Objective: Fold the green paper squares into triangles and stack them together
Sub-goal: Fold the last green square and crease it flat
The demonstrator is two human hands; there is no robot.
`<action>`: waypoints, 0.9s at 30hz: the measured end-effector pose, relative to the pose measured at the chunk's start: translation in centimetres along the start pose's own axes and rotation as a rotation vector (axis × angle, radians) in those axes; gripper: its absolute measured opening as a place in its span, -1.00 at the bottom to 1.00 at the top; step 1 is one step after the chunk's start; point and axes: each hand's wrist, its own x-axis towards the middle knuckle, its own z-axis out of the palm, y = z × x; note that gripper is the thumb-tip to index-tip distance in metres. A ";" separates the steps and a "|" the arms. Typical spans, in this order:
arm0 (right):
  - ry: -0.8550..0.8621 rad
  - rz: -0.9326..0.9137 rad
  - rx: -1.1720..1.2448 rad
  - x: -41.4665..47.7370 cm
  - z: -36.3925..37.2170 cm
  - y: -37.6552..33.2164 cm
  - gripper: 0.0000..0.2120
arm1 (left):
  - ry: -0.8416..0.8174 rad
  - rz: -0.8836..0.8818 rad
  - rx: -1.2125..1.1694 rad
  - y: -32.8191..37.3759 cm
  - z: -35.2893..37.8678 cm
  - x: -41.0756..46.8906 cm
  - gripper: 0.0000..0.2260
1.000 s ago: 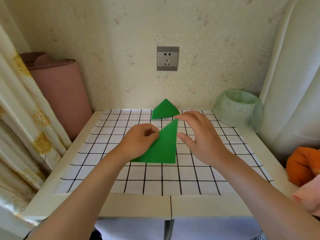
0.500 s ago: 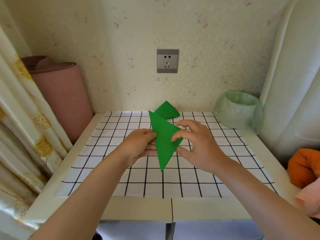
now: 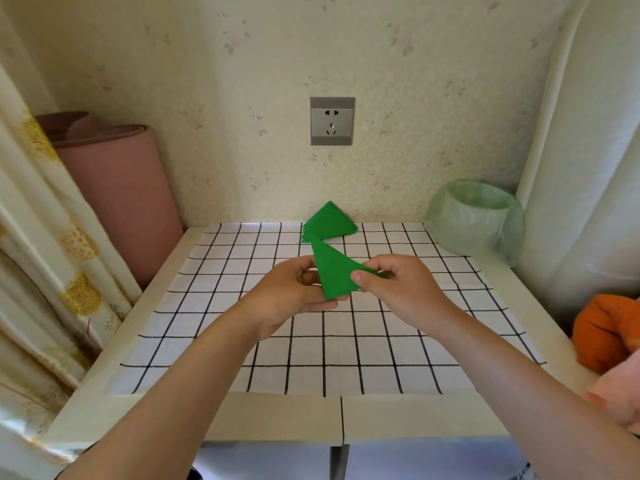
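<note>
a cream wall with faint speckled wallpaper [image 3: 415, 98] fills the back, evenly and softly lit. a grey plastic wall socket [image 3: 331, 121] sits on it above the middle of the tabletop's far edge. the white tabletop [image 3: 277, 417] meets the wall, a dark seam cutting its near edge, and a white cloth with a black grid [image 3: 346, 351] covers most of it. a rolled dusty-pink mat [image 3: 121, 188] stands upright past the far left corner, beside a cream curtain with yellow flowers [image 3: 41, 237]. a round bin lined with a pale green bag [image 3: 474, 220] occupies the far right corner, against pale white drapery [image 3: 581, 168]. crumpled orange fabric [image 3: 606, 330] and a pink cloth [image 3: 620, 393] lie off the right edge.
</note>
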 end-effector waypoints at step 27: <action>-0.091 0.286 0.244 -0.1 -2.1 -0.7 -0.92 | 0.308 0.259 0.134 -0.4 0.7 0.5 -0.88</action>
